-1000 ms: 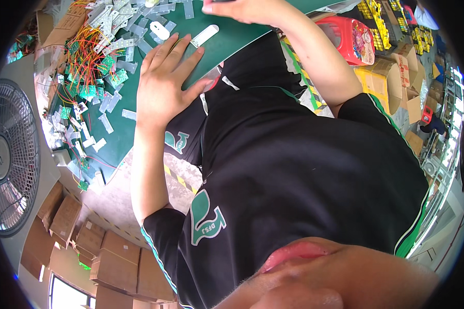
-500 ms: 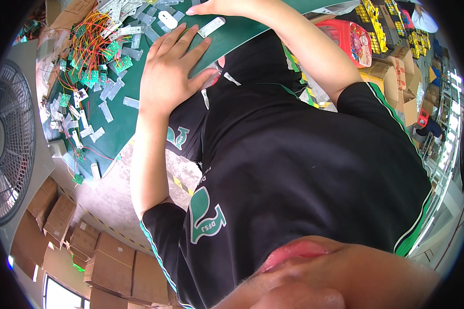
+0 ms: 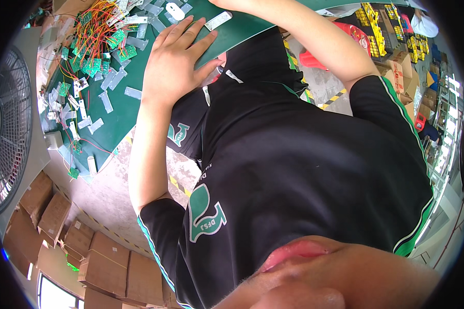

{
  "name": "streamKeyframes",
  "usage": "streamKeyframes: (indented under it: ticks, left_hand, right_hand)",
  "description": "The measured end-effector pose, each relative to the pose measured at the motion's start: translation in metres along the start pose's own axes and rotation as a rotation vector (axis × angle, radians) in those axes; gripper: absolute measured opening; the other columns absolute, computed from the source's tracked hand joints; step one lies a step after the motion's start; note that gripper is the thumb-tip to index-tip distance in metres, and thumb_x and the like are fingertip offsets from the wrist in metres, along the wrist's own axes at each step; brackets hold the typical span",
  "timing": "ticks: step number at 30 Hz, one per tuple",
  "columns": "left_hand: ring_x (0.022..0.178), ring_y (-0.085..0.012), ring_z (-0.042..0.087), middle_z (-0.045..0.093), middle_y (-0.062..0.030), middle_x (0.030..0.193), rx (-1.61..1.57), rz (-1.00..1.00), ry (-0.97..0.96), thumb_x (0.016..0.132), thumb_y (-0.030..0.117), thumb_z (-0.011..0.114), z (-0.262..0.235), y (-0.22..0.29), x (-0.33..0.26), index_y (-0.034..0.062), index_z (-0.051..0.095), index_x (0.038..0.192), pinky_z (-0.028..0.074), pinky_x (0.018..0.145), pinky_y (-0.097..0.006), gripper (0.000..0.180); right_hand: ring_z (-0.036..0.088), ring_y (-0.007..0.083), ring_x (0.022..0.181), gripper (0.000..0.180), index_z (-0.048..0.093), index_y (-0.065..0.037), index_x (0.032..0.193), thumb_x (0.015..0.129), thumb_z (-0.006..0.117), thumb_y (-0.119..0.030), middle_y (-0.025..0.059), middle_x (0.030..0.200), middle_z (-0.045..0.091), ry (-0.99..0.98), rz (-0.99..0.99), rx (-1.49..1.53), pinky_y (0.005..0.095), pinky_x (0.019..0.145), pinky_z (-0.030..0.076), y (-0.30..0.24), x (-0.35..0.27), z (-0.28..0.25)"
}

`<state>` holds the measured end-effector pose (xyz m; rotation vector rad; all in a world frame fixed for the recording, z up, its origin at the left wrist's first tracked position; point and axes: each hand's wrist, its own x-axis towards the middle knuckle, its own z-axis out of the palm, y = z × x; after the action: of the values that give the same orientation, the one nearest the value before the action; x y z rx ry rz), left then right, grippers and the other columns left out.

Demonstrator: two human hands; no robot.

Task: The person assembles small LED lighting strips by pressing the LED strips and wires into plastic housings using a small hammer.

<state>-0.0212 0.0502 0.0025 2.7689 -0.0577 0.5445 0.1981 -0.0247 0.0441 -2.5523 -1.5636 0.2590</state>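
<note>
My left hand (image 3: pixel 176 64) lies flat on the green tabletop near its edge, palm down, with its fingers spread and nothing visible in it. Just beyond its fingertips is a small white oblong casing (image 3: pixel 219 20), and a white rounded piece with a slot (image 3: pixel 175 11) lies by it. My right hand (image 3: pixel 222 3) reaches over the table at the top edge of the picture. Most of that hand is cut off, so its fingers and anything in them are hidden.
Left on the green table (image 3: pixel 121 113) are green circuit boards (image 3: pixel 92 67) with red and yellow wires (image 3: pixel 95 31), plus several translucent plastic strips (image 3: pixel 105 101). A fan (image 3: pixel 5 123) stands far left. Cardboard boxes (image 3: pixel 105 262) are stacked below; a red bin (image 3: pixel 314 59) sits right.
My right hand has moved up, mostly out of the picture; its thumb no longer shows. My left hand remains flat on the table, while the whole view has shifted slightly.
</note>
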Motion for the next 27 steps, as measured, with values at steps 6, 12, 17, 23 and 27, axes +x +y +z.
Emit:
streamKeyframes:
  ticks: [6, 12, 17, 23, 27]
  left_hand:
    - [0.138, -0.0289, 0.053, 0.064, -0.009, 0.141, -0.007, -0.011, 0.007, 0.083, 0.035, 0.079, 0.001, 0.0, -0.001, 0.0181, 0.072, 0.129, 0.041, 0.114, -0.047, 0.05]
    - [0.137, -0.0283, 0.053, 0.064, -0.0082, 0.141, -0.001, -0.019, 0.0, 0.083, 0.035, 0.08, 0.001, 0.0, -0.002, 0.019, 0.072, 0.13, 0.041, 0.114, -0.046, 0.05]
    - [0.137, -0.0284, 0.053, 0.064, -0.0082, 0.141, 0.004, -0.009, -0.002, 0.083, 0.035, 0.08, 0.0, 0.0, 0.0, 0.0191, 0.072, 0.13, 0.041, 0.114, -0.047, 0.05]
    - [0.137, -0.0266, 0.054, 0.064, -0.006, 0.14, 0.018, -0.019, 0.0, 0.085, 0.039, 0.078, 0.002, 0.0, -0.001, 0.0204, 0.073, 0.127, 0.042, 0.112, -0.046, 0.047]
    - [0.136, -0.024, 0.055, 0.065, -0.0034, 0.14, 0.028, -0.028, 0.011, 0.086, 0.043, 0.076, 0.002, 0.0, -0.001, 0.0225, 0.075, 0.125, 0.043, 0.111, -0.045, 0.044]
  right_hand:
    - [0.07, 0.0399, 0.071, 0.027, 0.068, 0.001, 0.086, 0.095, 0.059, -0.023, 0.0216, 0.08, 0.071, 0.027, -0.199, 0.092, 0.0483, 0.064, 0.054, 0.034, -0.003, -0.004]
    - [0.058, 0.0129, 0.056, 0.028, 0.064, -0.001, 0.093, 0.102, 0.063, -0.028, 0.0038, 0.072, 0.067, -0.365, 0.053, 0.554, 0.0302, 0.052, 0.046, 0.024, -0.03, -0.044]
    - [0.055, 0.0076, 0.058, 0.019, 0.064, -0.003, 0.104, 0.098, 0.069, -0.02, 0.0007, 0.076, 0.067, -0.466, 0.031, 0.845, 0.0243, 0.051, 0.042, 0.036, -0.032, -0.023]
    - [0.053, 0.0054, 0.057, 0.017, 0.068, -0.004, 0.102, 0.097, 0.071, -0.02, 0.0001, 0.076, 0.067, -0.584, -0.012, 0.873, 0.0221, 0.05, 0.041, 0.036, -0.03, -0.008]
    - [0.053, 0.0058, 0.055, 0.017, 0.072, -0.005, 0.101, 0.095, 0.073, -0.021, -0.0003, 0.073, 0.067, -0.678, -0.051, 0.793, 0.022, 0.049, 0.041, 0.032, -0.021, -0.017]
